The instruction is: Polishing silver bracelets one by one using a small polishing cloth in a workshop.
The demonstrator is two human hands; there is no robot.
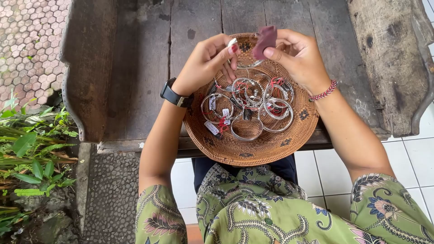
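A silver bangle is pinched in the left hand above a woven basket; right hand grips a maroon cloth w/ thumb & fingers. More bangles fill the basket on a worn wooden tabletop; plants at left.

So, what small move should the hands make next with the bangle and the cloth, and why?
Probably bring the maroon cloth in the right hand down onto the silver bangle pinched by the left hand and rub it. The cloth sits just above the bangle, not clearly touching it, and the other bangles lie in the woven basket.
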